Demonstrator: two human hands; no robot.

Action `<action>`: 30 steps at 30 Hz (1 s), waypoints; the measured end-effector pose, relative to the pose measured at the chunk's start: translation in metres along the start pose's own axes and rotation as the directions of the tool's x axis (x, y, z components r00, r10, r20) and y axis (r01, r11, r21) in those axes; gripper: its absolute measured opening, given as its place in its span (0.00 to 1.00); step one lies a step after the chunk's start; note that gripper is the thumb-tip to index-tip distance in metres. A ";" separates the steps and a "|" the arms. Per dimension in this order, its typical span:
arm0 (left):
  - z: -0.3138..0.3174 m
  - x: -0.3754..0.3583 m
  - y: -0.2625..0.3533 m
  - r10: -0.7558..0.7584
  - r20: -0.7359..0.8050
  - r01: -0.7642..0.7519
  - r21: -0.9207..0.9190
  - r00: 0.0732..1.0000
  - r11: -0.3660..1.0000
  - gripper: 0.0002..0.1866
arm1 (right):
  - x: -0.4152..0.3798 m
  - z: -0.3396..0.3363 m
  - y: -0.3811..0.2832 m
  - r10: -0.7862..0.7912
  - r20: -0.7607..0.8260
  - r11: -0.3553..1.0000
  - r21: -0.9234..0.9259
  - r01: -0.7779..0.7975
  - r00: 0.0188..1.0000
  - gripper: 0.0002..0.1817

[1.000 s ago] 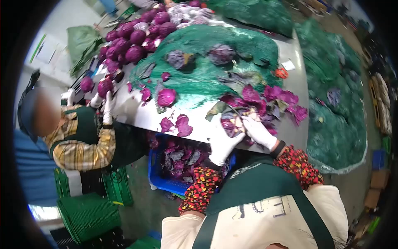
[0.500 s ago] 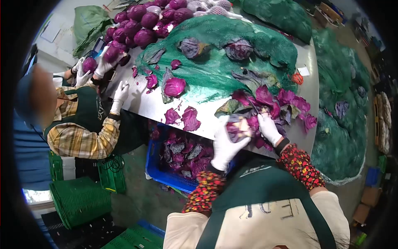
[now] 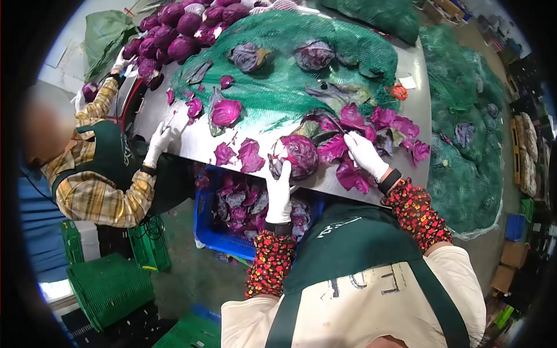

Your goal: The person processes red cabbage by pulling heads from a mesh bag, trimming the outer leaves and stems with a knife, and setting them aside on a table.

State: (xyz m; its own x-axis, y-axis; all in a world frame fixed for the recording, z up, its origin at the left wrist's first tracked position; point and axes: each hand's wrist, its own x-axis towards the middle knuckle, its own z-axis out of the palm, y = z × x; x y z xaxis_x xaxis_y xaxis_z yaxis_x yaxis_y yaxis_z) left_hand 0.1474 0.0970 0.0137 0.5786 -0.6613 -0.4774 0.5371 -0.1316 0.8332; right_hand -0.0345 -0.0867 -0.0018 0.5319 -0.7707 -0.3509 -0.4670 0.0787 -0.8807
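Observation:
My left hand, in a white glove, grips a red cabbage at the table's near edge. Its thumb lies along the near side, and the other fingers are mostly hidden. A pale cut patch shows on the cabbage's left. My right hand, gloved too, is closed around what looks like a knife, its thin dark blade pointing away to the upper left. That hand is apart from the cabbage, above loose purple leaves. More trimmed leaves lie to its right.
Green netting with cabbages covers much of the metal table. Whole red cabbages are piled far left. Below the edge stands a blue crate of leaves. A co-worker works at left; green net sacks lie right.
The cabbage has turned from its pale stem end to its purple side and moved left with my left hand. My right hand has drawn away from it. The whole view has shifted slightly.

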 end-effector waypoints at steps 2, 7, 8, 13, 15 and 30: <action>-0.002 0.009 -0.004 0.142 0.016 -0.142 0.032 0.990 0.989 0.38 | -0.003 -0.012 0.002 0.012 0.025 0.995 -0.103 -0.009 1.000 0.16; -0.035 -0.002 0.013 0.234 0.350 -0.344 0.297 0.907 0.891 0.38 | -0.010 -0.012 -0.005 -0.281 -0.188 0.921 -0.329 0.209 0.941 0.20; -0.041 -0.001 0.010 0.278 0.403 -0.421 0.328 0.872 0.846 0.38 | -0.013 -0.005 -0.015 -0.389 -0.208 0.850 -0.457 0.263 0.897 0.22; -0.016 -0.012 -0.019 0.283 0.313 -0.390 0.362 0.906 0.847 0.47 | -0.022 0.056 -0.017 -0.455 0.238 0.786 -0.345 0.513 0.858 0.26; -0.003 -0.004 -0.034 0.530 0.220 -0.563 0.484 0.819 0.670 0.48 | -0.036 0.056 -0.023 -0.320 0.187 0.837 -0.404 0.370 0.929 0.26; 0.012 0.002 -0.004 0.348 0.490 -0.601 0.629 0.799 0.493 0.52 | -0.031 0.017 -0.062 -0.383 0.410 0.449 -0.700 0.555 0.828 0.28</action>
State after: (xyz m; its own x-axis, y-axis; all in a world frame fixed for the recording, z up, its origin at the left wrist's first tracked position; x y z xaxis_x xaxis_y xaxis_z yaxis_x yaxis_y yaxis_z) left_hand 0.1395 0.0873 0.0123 0.3484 -0.9363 0.0455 -0.4689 -0.1320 0.8733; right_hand -0.0099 -0.0568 0.0584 0.9088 -0.4089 -0.0831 -0.4093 -0.8350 -0.3677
